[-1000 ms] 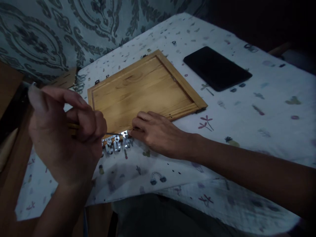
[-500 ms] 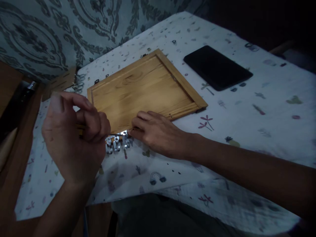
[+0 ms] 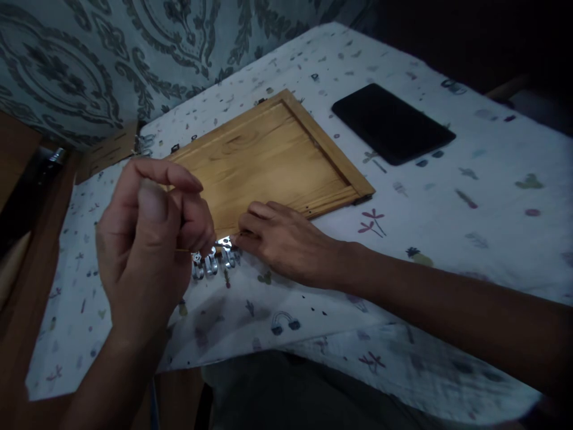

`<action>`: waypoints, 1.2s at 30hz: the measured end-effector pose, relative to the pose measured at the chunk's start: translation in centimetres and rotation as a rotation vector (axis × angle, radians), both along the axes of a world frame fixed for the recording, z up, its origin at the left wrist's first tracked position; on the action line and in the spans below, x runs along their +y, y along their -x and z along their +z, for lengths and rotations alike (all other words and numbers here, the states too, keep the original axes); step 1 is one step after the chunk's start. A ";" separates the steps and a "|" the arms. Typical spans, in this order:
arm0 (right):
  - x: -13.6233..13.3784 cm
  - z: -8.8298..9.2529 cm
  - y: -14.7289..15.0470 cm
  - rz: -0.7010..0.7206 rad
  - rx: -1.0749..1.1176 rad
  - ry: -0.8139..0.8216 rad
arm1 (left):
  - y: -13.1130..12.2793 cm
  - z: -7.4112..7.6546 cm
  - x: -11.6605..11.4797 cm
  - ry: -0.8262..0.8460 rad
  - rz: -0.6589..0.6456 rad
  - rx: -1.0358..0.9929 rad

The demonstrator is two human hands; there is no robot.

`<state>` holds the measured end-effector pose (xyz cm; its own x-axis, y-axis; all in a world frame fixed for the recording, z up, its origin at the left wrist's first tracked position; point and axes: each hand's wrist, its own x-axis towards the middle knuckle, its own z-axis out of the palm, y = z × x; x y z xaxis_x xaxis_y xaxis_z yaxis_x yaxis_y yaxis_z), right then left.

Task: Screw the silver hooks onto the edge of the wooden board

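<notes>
A framed wooden panel (image 3: 268, 161) lies flat on the table. Along its near edge sits a row of shiny metal hooks (image 3: 210, 264), the rightmost one catching the light. My left hand (image 3: 152, 239) is curled shut in front of the panel's near left corner, around what looks like a screwdriver (image 3: 218, 243). Only a sliver of its thin shaft shows, pointing at the rightmost hook; the fist hides the handle. My right hand (image 3: 289, 245) grips the panel's near edge beside that hook, its bent fingers on the wood and its thumb low against the edge.
A black tablet (image 3: 394, 125) lies on the printed white tablecloth (image 3: 430, 209), right of the panel. At the far left are a brown piece of cardboard (image 3: 107, 152) and more metal hooks (image 3: 145, 142). A patterned wall (image 3: 179, 54) borders the table's far side.
My left hand has rolled over and shifted slightly right, its thumb now facing me and covering more of the screwdriver. My right hand and the panel stay where they were.
</notes>
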<state>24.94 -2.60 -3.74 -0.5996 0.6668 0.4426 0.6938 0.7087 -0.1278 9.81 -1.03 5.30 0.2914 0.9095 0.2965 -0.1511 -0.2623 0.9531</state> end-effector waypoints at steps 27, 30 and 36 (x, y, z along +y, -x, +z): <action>0.1 -0.1 0.0 0.000 -0.005 -0.055 | -0.3 -0.5 1.4 -0.023 0.091 -0.075; 0.2 -0.2 0.1 0.004 -0.008 -0.045 | -0.3 -0.5 1.0 -0.021 0.087 -0.053; 0.0 -0.5 0.0 0.001 0.001 -0.066 | -0.3 -0.1 0.2 -0.116 0.218 -0.112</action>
<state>24.92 -2.58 -4.22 -0.5997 0.6357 0.4861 0.6933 0.7161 -0.0810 10.13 -0.87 5.23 0.0519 0.9051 0.4221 -0.1824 -0.4069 0.8951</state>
